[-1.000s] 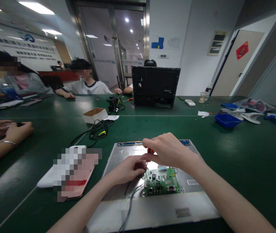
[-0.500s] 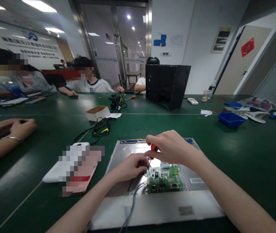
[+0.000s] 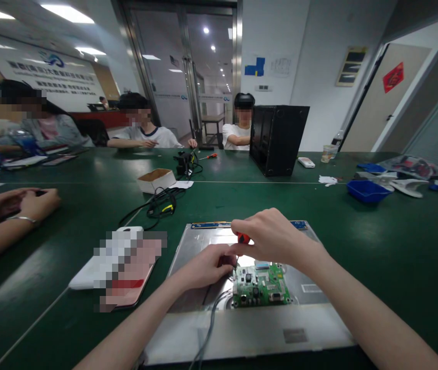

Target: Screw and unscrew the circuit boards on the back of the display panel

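A screwdriver (image 3: 244,238) with a red-orange handle stands nearly upright, its handle in the fingers of my right hand (image 3: 276,236). Its thin shaft points down at the upper left corner of a green circuit board (image 3: 262,288). Beside that corner, the fingers of my left hand (image 3: 213,263) are pinched close to the shaft; what they hold, if anything, is hidden. The board lies on the silvery metal back of a flat panel (image 3: 188,262). Grey cables (image 3: 211,324) run from the board's left side toward the near edge.
Left of the panel lie a white phone-like item (image 3: 88,272) and a pink phone (image 3: 126,295). Beyond are black cables (image 3: 153,206), a small open box (image 3: 156,180), a black computer case (image 3: 278,141) and a blue tray (image 3: 368,191). A co-worker's hands (image 3: 30,208) rest at left.
The black case has turned and shifted right, showing a person behind it. Another person's hand at the far side has lifted. My hands and the screwdriver stay nearly in place.
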The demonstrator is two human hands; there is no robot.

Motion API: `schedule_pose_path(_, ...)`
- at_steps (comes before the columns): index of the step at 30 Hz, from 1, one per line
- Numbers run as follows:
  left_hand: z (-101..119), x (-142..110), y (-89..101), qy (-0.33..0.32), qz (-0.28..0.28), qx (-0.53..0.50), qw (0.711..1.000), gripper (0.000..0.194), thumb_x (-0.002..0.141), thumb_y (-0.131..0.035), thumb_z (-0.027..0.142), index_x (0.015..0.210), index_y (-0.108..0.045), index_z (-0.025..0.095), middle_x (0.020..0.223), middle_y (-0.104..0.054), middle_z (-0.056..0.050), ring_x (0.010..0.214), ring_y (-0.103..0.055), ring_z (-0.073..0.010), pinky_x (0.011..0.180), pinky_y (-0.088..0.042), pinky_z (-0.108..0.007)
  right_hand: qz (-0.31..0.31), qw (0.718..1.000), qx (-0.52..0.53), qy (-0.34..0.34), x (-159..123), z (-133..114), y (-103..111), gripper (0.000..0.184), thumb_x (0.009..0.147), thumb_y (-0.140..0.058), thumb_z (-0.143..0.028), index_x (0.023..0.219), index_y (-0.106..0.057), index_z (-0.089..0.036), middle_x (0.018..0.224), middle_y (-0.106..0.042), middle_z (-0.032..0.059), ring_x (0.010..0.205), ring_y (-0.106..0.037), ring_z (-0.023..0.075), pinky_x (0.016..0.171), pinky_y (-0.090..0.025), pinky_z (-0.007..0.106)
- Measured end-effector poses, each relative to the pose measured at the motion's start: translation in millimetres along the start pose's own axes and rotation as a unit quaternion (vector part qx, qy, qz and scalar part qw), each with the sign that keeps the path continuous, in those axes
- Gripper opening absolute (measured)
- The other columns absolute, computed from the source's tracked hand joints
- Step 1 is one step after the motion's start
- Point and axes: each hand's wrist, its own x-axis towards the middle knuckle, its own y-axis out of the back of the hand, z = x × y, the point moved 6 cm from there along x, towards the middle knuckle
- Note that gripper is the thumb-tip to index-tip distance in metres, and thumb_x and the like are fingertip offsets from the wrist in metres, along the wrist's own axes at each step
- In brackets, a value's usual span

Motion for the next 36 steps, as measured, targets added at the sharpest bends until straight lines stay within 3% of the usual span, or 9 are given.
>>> schedule_pose_path(3,0,0,0.9,-0.005,0.010,0.005,1.000,0.018,0.076,-0.053,0.008,0.089,-0.062,0.016,0.080,-0.062,0.000,0.073,-0.057,-0.0168,0.068,-0.044,-0.027,0.002,1.000,0.024,0.014,-3,-1,4,0.020,0.089,-0.057,-0.038,0.088,-0.058,-0.018,0.079,-0.067,0.0016,0.062,-0.051,0.0124,0.052,-0.021,0.027)
schedule_pose_path(6,-3,1,0.6,-0.006,0.008,0.008,1.000,0.011,0.077,-0.055,0.011,0.085,-0.061,0.015,0.076,-0.060,0.000,0.070,-0.055,-0.0160,0.065,-0.043,-0.026,-0.004,0.997,0.071,0.034,-6,-3,8,0.013,0.084,-0.057,-0.025,0.094,-0.056,-0.017,0.087,-0.067,0.0025,0.067,-0.052,0.0124,0.054,-0.026,0.026)
schedule_pose_path(9,-6,1,-0.2,-0.001,0.001,0.005,1.000,0.010,0.078,-0.056,0.013,0.086,-0.062,0.015,0.078,-0.061,0.000,0.072,-0.056,-0.0166,0.066,-0.044,-0.027,-0.005,0.997,0.077,0.028,-5,-3,8,0.018,0.082,-0.056,-0.018,0.100,-0.055,-0.017,0.089,-0.068,0.0020,0.066,-0.053,0.0123,0.054,-0.026,0.026)
schedule_pose_path(16,-3,1,0.7,-0.003,0.000,-0.003,1.000,0.018,0.078,-0.053,0.009,0.091,-0.063,0.016,0.085,-0.065,-0.002,0.078,-0.060,-0.0178,0.072,-0.046,-0.028,-0.006,1.000,0.000,0.009,-1,-1,2,0.018,0.090,-0.056,-0.037,0.092,-0.056,-0.019,0.078,-0.068,0.0024,0.062,-0.054,0.0141,0.052,-0.021,0.028)
schedule_pose_path(24,-10,3,-1.4,-0.013,0.000,0.003,1.000,0.011,0.077,-0.055,0.012,0.086,-0.061,0.016,0.077,-0.062,0.000,0.072,-0.057,-0.0166,0.065,-0.044,-0.026,-0.006,0.998,0.059,0.024,-5,-5,9,0.015,0.081,-0.054,-0.019,0.096,-0.054,-0.017,0.087,-0.067,0.0021,0.065,-0.052,0.0122,0.052,-0.023,0.027)
schedule_pose_path(27,-10,2,-0.7,-0.001,0.005,0.002,1.000,0.010,0.077,-0.055,0.013,0.084,-0.061,0.016,0.076,-0.061,0.000,0.070,-0.056,-0.0161,0.064,-0.043,-0.026,0.001,0.999,0.030,0.014,-2,-3,5,0.010,0.086,-0.055,-0.025,0.094,-0.055,-0.019,0.082,-0.067,0.0016,0.062,-0.051,0.0121,0.052,-0.020,0.027)
schedule_pose_path(31,-4,1,0.5,-0.004,-0.001,-0.002,1.000,0.011,0.078,-0.055,0.013,0.087,-0.061,0.016,0.078,-0.062,0.000,0.069,-0.056,-0.0154,0.065,-0.043,-0.026,0.004,1.000,-0.014,-0.005,0,1,2,0.023,0.091,-0.055,-0.042,0.089,-0.057,-0.019,0.072,-0.066,0.0011,0.057,-0.050,0.0122,0.051,-0.017,0.028)
schedule_pose_path(36,-3,1,1.4,-0.023,0.007,0.005,1.000,0.010,0.079,-0.055,0.013,0.084,-0.062,0.017,0.079,-0.063,0.000,0.073,-0.057,-0.0166,0.068,-0.044,-0.027,0.003,0.999,0.043,0.025,-4,-4,7,0.018,0.087,-0.056,-0.035,0.092,-0.056,-0.017,0.089,-0.066,0.0036,0.067,-0.053,0.0128,0.053,-0.024,0.027)
